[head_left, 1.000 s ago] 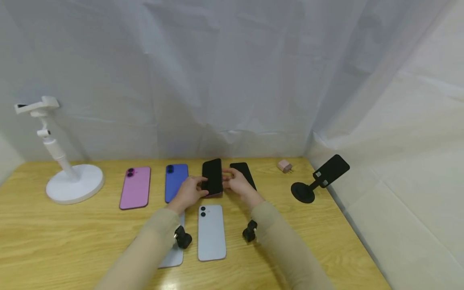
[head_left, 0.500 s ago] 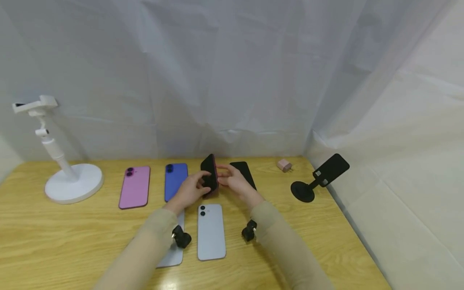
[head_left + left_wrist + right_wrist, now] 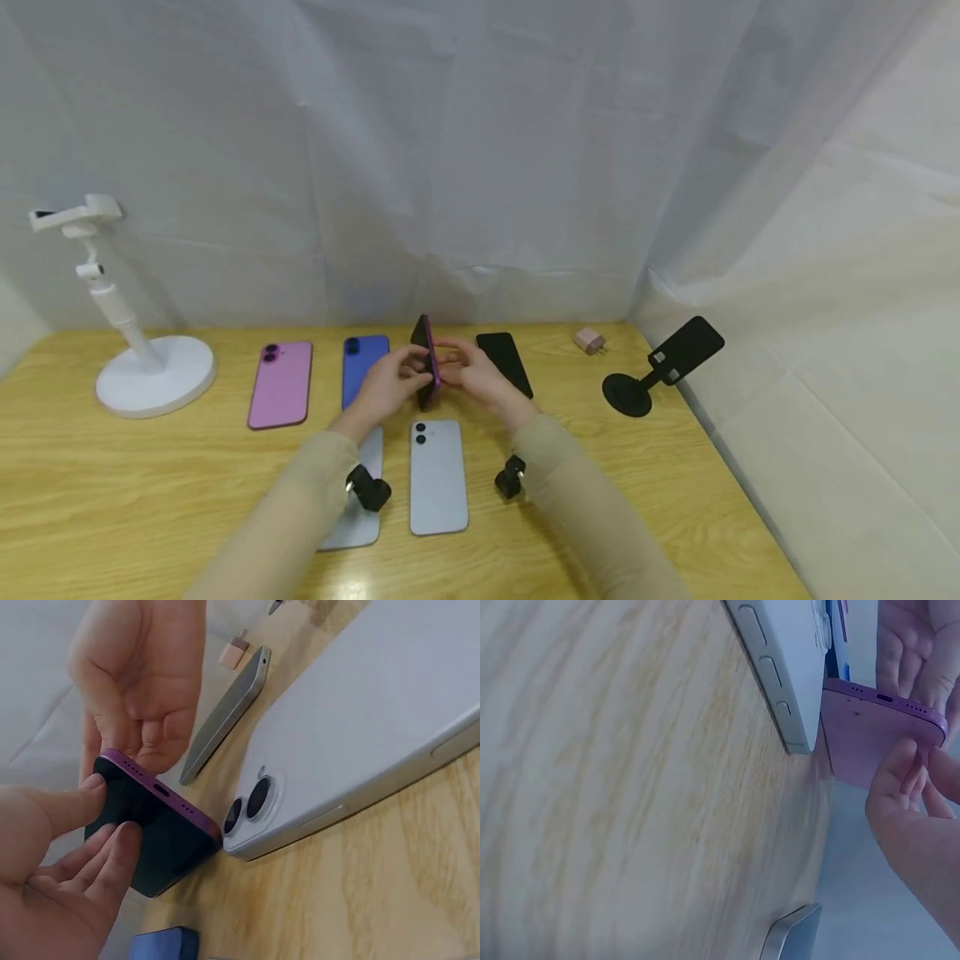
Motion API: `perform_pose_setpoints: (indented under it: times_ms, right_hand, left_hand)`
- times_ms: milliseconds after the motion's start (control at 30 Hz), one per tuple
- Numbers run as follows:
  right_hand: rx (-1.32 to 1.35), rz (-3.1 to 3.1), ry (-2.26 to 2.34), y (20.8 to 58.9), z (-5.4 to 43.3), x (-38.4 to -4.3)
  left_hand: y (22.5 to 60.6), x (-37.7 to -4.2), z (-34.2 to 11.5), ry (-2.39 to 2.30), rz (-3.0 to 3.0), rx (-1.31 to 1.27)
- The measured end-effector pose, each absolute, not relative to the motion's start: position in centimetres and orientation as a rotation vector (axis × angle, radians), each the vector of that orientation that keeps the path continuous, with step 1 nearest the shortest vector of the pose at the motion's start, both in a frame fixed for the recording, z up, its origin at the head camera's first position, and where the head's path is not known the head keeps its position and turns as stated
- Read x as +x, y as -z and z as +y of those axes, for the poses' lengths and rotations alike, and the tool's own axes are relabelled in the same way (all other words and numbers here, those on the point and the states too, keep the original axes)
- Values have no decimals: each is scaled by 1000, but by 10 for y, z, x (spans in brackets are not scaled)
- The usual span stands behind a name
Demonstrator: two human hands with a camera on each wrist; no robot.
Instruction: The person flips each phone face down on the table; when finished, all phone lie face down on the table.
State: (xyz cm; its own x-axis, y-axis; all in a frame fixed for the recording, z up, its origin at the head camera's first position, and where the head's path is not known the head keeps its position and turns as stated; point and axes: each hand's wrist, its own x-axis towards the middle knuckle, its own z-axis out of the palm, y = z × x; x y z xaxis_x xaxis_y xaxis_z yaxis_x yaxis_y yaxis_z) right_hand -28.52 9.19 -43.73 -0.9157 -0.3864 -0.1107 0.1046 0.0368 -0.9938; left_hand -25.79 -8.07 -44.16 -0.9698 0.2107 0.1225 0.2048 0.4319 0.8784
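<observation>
A smartphone [image 3: 422,333] with a magenta frame and dark screen stands tilted on its long edge between my two hands. In the left wrist view, the screen of this phone [image 3: 176,844] faces my left hand [image 3: 386,383], whose thumb presses near a bottom corner while its fingertips touch the glass. My right hand [image 3: 476,375] holds the same phone from the other side. Its fingers meet the pink back [image 3: 855,739] in the right wrist view, with the thumb at the edge. Just in front lies a silver-white phone [image 3: 438,479], back up.
Left of my hands lie a blue phone [image 3: 363,367] and a pink phone [image 3: 281,387]. Another silver phone [image 3: 356,529] is partly under my left wrist. Rightward are a black phone [image 3: 506,362], pink charger [image 3: 590,340] and black stand [image 3: 628,394]. A white stand [image 3: 161,379] is far left.
The magenta-framed phone has turned from screen facing up to nearly upright on its long edge, its screen now facing left. Both hands have shifted slightly left with it.
</observation>
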Motion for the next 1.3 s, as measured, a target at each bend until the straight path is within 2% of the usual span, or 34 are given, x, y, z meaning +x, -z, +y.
perform_pose_setpoints:
  times_ms: [333,700,1300]
  right_hand:
    - [-364,2025,1794,438,85,-283]
    - [-431,2178,1464,444,76,-291]
    - [-411,2296,1272,440,77,-290]
  left_hand:
    - [438,-257,-96,-1609,2656,440]
    - [430,-252,-111,-1712,2454,310]
    - [442,-251,-117,-1856,2262,132]
